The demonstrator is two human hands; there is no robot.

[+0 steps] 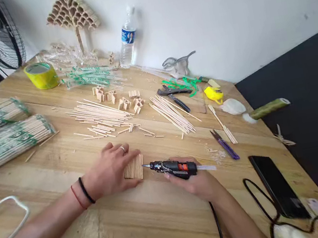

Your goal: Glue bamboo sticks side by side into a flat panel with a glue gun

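A small flat panel of short wooden sticks laid side by side (135, 168) lies on the wooden table in front of me. My left hand (111, 170) is closed over its left part, thumb at the near edge and fingers at the far edge. A black hot glue gun (172, 168) is gripped in my right hand (199, 181). Its metal nozzle points left, close by the panel's right edge; whether they touch I cannot tell. A translucent glue stick (206, 167) juts out of the gun's back end. The palm hides part of the panel.
Loose sticks (173, 114) and small stick pieces (124, 104) lie beyond my hands. Pliers (175, 95), purple snips (225, 145) and a black phone (278, 186) are rightward. Wrapped stick bundles (9, 141), yellow tape (41, 76) and a bottle (128, 38) stand farther left. The gun's cord (217, 227) runs toward me.
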